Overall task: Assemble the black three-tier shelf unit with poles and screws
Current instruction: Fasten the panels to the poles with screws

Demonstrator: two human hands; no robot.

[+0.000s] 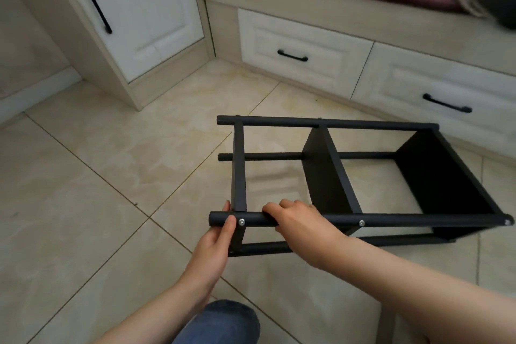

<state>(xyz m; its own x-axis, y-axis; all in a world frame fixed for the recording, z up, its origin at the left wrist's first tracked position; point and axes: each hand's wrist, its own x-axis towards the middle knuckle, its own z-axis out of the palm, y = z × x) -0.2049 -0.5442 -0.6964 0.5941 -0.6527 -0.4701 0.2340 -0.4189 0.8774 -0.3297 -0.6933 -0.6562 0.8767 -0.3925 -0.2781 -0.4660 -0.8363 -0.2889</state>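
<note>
Beige tiled floor (97,176), white drawers (304,56)

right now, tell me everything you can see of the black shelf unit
The black three-tier shelf unit lies on its side on the beige tiled floor: three flat boards joined by four round poles. Three silver screw heads show on the near pole, which the left hand and right hand grip near its left end.

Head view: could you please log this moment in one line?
shelf unit: on its side | left hand: grips pole | right hand: grips pole
</note>
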